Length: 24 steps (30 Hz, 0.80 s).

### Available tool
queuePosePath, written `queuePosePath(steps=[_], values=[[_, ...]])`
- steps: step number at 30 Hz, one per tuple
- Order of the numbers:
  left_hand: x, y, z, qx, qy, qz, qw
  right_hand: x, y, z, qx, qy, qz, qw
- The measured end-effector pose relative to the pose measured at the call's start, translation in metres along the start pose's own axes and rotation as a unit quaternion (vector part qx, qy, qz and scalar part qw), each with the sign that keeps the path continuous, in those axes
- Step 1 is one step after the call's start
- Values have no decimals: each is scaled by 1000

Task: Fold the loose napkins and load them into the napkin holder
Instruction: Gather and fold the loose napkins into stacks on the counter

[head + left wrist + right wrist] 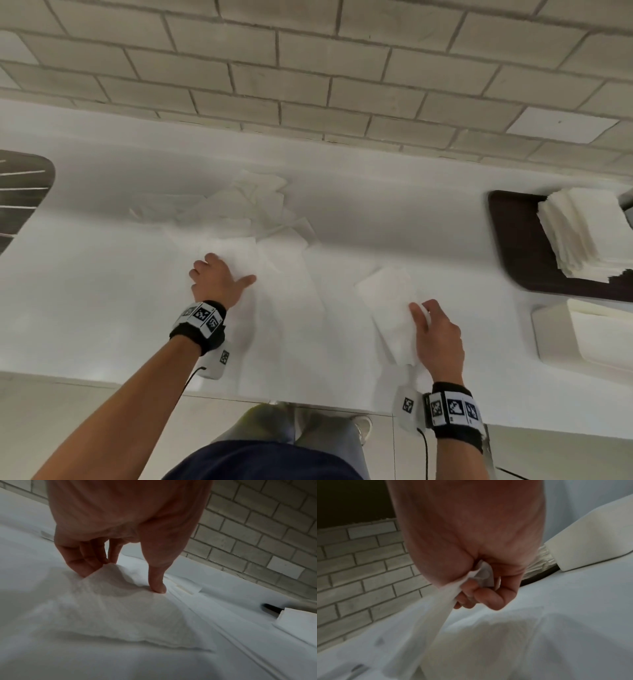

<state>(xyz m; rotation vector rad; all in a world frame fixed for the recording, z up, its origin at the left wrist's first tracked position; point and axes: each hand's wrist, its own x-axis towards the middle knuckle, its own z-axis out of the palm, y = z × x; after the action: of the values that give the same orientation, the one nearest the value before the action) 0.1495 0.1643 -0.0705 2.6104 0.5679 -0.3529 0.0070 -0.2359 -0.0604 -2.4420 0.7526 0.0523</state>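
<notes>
Several loose white napkins lie scattered over the middle of the white counter. My left hand is on one of them; in the left wrist view the fingers and thumb bunch this napkin into a ridge between them. My right hand pinches a folded napkin by its near end, lifted off the counter; the right wrist view shows the thumb and curled fingers on the napkin. The white box-shaped napkin holder stands to the right of that hand.
A dark tray at the back right carries a tall stack of white napkins. A dark ribbed basin or drainer sits at the far left. A grey brick wall backs the counter. The counter's front edge runs just below my wrists.
</notes>
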Motion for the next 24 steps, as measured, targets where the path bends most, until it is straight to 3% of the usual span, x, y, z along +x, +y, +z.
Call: queuePosePath(steps=[3, 5, 7, 9, 10, 14, 18, 21, 24], values=[[3, 0, 0, -43, -2, -5, 999, 7, -1, -7, 29, 2, 13, 999], [0, -1, 0, -59, 18, -1, 998, 9, 2, -5, -29, 1, 34, 999], [-3, -3, -3, -61, 35, 8, 998, 7, 2, 6, -120, 75, 22, 990], [-3, -7, -2, -78, 43, 19, 996, 3, -22, 24, -131, 139, -19, 981], [-3, -8, -1, -92, 46, 20, 994, 0, -43, 37, -121, 138, -54, 982], [-4, -9, 1, -123, 55, 59, 989, -20, -143, 106, -125, -31, -105, 986], [-8, -8, -10, -196, 85, 58, 975, -34, -212, 149, -178, -103, -102, 973], [-10, -11, -29, -353, 88, 5, 932, -28, -221, 154, -148, -152, -83, 974], [-10, -24, -41, -474, 54, -50, 878, -19, -206, 137, -48, -224, -67, 971]])
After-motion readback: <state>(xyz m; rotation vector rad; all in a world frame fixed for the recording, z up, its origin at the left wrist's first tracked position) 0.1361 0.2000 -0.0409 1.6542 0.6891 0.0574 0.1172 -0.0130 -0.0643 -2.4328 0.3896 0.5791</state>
